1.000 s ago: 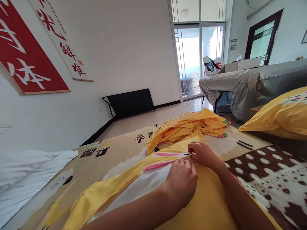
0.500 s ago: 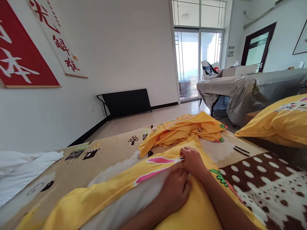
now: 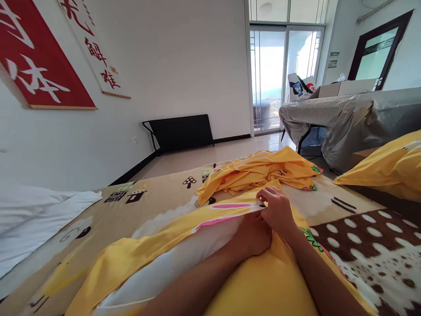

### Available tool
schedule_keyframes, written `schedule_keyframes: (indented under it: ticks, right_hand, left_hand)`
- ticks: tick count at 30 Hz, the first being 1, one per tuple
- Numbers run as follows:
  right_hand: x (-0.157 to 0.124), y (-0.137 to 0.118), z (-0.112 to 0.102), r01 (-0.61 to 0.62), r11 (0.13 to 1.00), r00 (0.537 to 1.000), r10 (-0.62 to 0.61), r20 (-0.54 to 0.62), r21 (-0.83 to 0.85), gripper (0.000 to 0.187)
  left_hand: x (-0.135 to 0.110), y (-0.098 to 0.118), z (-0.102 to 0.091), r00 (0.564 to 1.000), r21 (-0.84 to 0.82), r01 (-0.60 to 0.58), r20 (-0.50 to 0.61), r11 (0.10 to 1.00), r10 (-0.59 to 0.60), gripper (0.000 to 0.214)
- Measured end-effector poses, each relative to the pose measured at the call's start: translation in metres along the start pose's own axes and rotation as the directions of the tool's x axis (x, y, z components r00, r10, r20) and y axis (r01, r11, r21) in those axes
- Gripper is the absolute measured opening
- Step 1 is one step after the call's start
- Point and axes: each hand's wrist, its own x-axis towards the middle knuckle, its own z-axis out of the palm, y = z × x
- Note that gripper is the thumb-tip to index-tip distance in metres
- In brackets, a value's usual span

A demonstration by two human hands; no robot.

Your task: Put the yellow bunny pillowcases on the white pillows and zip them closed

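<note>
A yellow pillowcase (image 3: 115, 256) with pink rabbit ears lies before me, its long opening showing a white pillow (image 3: 177, 263) inside. My right hand (image 3: 276, 206) pinches the upper edge of the opening near the far corner, beside a printed rabbit eye. Just below it, my left hand (image 3: 253, 235) is curled at the far end of the white pillow, closed on it inside the opening. The left fingertips are hidden under the pillowcase edge and behind the right hand.
Crumpled yellow fabric (image 3: 253, 171) lies beyond on the patterned blanket (image 3: 164, 197). White bedding (image 3: 42, 215) is at the left, another yellow pillow (image 3: 384, 162) at the right. Farther back are a plastic-covered table (image 3: 345, 114) and a black folded panel (image 3: 184, 131).
My left hand has moved farther under the pillowcase edge, toward the far corner. My right hand keeps its pinch. The camera view has shifted, so the room appears displaced to the right.
</note>
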Motion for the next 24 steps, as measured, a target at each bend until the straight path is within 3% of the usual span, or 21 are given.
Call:
schedule_keyframes:
  ticks: [4, 7, 9, 14, 20, 24]
  right_hand:
    - [0.003, 0.021, 0.001, -0.15, 0.986, 0.969, 0.161, 0.188, -0.073, 0.032]
    - [0.006, 0.028, -0.001, -0.235, 0.963, 0.938, 0.261, 0.23, -0.133, 0.027]
    - [0.006, 0.027, -0.002, -0.23, 0.966, 0.943, 0.25, 0.221, -0.115, 0.026]
    - [0.006, 0.022, 0.004, -0.206, 0.965, 0.968, 0.178, 0.175, 0.16, 0.029]
    - [0.005, 0.037, 0.028, -0.35, 0.845, 0.937, 0.303, 0.176, 0.405, 0.02]
    - [0.004, 0.04, 0.032, -0.367, 0.777, 0.929, 0.276, 0.247, 0.511, 0.025]
  left_hand:
    - [-0.005, -0.003, 0.025, 0.994, -0.114, 0.072, -0.071, 0.991, -0.08, 0.034]
    - [-0.003, -0.003, 0.02, 0.998, -0.133, 0.044, -0.04, 0.99, -0.05, 0.034]
    - [-0.001, -0.003, 0.015, 0.998, -0.139, 0.04, -0.034, 0.989, -0.046, 0.035]
    - [0.001, -0.004, 0.017, 0.998, -0.145, 0.051, -0.038, 0.988, -0.057, 0.035]
    - [0.005, -0.008, 0.02, 0.997, -0.192, 0.047, -0.044, 0.98, -0.056, 0.034]
    - [0.007, -0.009, 0.019, 0.993, -0.237, 0.036, -0.104, 0.971, -0.062, 0.037]
